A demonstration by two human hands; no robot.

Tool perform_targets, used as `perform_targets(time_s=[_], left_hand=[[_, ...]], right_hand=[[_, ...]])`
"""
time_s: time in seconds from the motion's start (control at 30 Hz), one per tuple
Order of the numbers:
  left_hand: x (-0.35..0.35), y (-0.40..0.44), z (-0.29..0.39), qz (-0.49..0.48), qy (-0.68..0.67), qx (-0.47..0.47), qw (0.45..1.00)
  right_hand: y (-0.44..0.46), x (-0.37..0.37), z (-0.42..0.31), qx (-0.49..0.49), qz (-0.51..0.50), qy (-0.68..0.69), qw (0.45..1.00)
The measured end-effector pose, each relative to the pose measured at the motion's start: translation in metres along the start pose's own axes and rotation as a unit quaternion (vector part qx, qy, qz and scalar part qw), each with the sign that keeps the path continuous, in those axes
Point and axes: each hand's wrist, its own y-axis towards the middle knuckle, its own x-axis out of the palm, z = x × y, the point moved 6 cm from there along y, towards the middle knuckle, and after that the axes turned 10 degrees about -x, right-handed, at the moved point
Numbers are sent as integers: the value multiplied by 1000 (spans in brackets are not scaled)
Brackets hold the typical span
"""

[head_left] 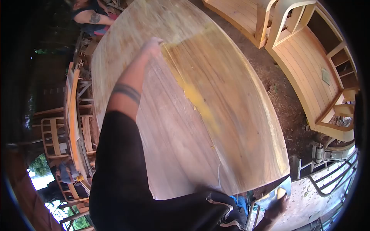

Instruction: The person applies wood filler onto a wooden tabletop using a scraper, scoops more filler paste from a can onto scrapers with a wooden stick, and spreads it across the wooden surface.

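Observation:
A large wooden tabletop (246,127) with a curved edge fills the middle of the view. A ragged seam runs down it between a paler and a browner part, with yellow filler (200,106) smeared along it. My left hand (154,44) reaches far over the top to the upper end of this seam. Its fingers are closed and blurred; what they hold, if anything, I cannot make out. At the lower right, beyond the tabletop's near edge, my right hand (278,208) grips a bluish-white flat sheet (266,198) bearing a pale yellow lump (281,192).
Wooden bench frames (304,73) stand along the right over bare soil. Another person (92,17) is at the tabletop's far left edge. Chair frames (56,134) and long timbers (73,115) line the left. A speckled whitish surface (308,200) lies at the lower right.

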Motion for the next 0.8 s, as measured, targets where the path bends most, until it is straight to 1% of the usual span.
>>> perform_targets(time_s=[0.03, 0.07, 0.1, 0.2, 0.23, 0.3, 0.37, 0.4, 0.43, 0.5, 0.53, 0.6, 0.63, 0.7, 0.8], left_hand=[[10, 38, -33, 7, -19, 26, 999], [15, 46, -44, -17, -47, 0, 999], [11, 50, -45, -42, -76, -25, 996], [5, 43, -37, -194, -139, -91, 967], [-2, 28, -23, -201, -145, -94, 964], [-3, -20, 17, -212, -155, -100, 960], [12, -52, 36, -231, -166, -64, 957], [20, -70, 48, -239, -170, -44, 955], [27, -90, 57, -236, -163, -47, 957], [39, -132, 83, -232, -142, -51, 961], [44, -152, 96, -247, -145, -66, 956], [55, -196, 123, -279, -151, -98, 943], [60, -215, 136, -276, -150, -86, 945], [69, -250, 162, -267, -147, -60, 950], [76, -303, 208, -240, -54, 25, 969]], right_hand=[[0, 0, 3, -3, 3, 9, 1000], [-1, 10, 0, -14, -30, 3, 999], [0, 13, 2, -17, -27, -11, 999], [2, 5, 2, -34, -11, -65, 997], [1, 18, 2, -30, -14, -48, 998], [3, 28, 3, -1, -57, -48, 997], [6, 30, 8, -12, -78, -32, 996], [5, 36, 9, 3, -71, -21, 997], [5, 44, 11, 17, -65, -7, 998], [4, 49, 5, 27, -115, -19, 993], [5, 42, 3, 20, -106, -46, 993], [3, 28, -5, 26, -142, -17, 989], [2, 19, -11, 27, -166, -4, 986], [0, -6, -20, 28, -175, 8, 984], [-8, -38, -36, 39, -192, 26, 980]])
